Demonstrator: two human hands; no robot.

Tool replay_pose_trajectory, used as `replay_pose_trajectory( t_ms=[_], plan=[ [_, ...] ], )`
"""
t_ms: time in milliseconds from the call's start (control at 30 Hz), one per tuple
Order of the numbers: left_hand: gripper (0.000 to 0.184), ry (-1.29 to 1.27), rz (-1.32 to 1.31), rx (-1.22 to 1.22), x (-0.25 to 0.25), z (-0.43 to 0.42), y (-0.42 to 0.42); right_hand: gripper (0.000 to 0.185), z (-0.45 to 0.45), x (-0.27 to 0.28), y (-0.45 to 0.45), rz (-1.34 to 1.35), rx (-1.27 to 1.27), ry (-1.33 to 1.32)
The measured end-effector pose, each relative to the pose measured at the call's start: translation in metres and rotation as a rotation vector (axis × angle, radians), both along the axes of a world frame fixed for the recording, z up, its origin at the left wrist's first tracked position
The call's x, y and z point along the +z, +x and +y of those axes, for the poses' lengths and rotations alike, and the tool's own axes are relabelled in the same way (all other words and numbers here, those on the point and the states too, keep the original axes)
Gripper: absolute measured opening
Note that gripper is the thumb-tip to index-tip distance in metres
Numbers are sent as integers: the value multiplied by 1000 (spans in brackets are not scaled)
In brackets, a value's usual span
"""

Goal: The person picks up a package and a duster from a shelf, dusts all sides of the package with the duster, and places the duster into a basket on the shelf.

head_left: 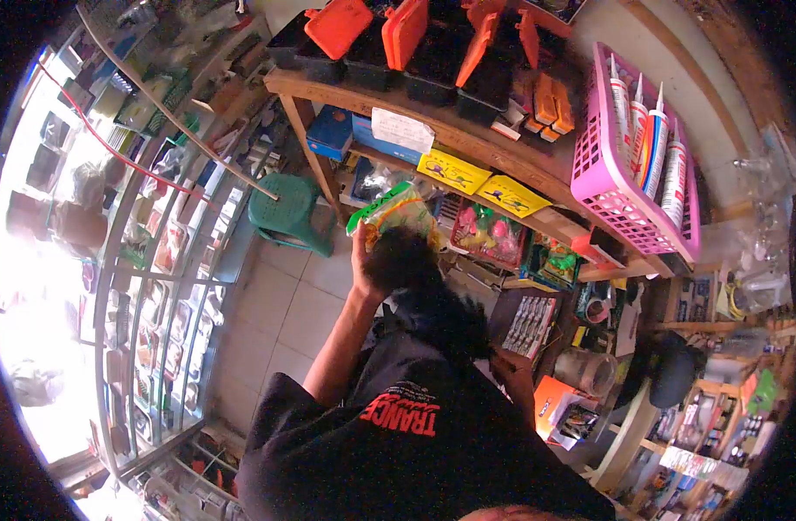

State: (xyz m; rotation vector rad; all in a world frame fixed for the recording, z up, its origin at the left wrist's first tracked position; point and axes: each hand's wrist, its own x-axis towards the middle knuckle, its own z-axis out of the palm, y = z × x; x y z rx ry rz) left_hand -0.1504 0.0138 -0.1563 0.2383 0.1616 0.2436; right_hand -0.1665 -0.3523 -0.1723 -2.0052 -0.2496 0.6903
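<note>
My left hand (369, 265) is raised in front of me, closed on the edge of a clear plastic packet (411, 215) with a green printed header. A black fluffy duster (428, 291) lies across the lower part of the packet and hides some of my left fingers. My right hand (509, 372) is lower and to the right, in shadow, closed at the near end of the duster; its fingers show only in part.
A wooden shelf (493, 143) holds black bins with orange lids (406, 35) and a pink basket (619, 195) of sealant tubes. Below are boxes and small baskets of packets. A green stool (287, 213) stands on the tiled floor, beside glass display shelves (155, 339).
</note>
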Motion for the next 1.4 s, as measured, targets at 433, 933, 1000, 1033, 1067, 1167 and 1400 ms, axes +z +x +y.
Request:
replay_pose_trajectory(
  t_ms=[433,933,1000,1033,1067,1167,1400],
  plan=[
    [62,127,47,-77,-2,0,8,25,-2,-6,-7,0,-38,40],
    [51,698,261,143,-44,9,-31,18,44,10,24,74,55,161],
    [50,129,241,103,-39,12,-39,19,63,37,29,28,73,78],
    [56,183,238,129,-42,12,-39,19,67,39,31,97,60,113],
    [63,236,235,154,-50,12,-38,18,70,39,33,166,45,148],
    [71,108,270,259,-12,8,-34,19,72,39,36,93,135,146],
    [65,602,327,437,-52,2,-25,12,70,23,40,25,242,100]
  ],
)
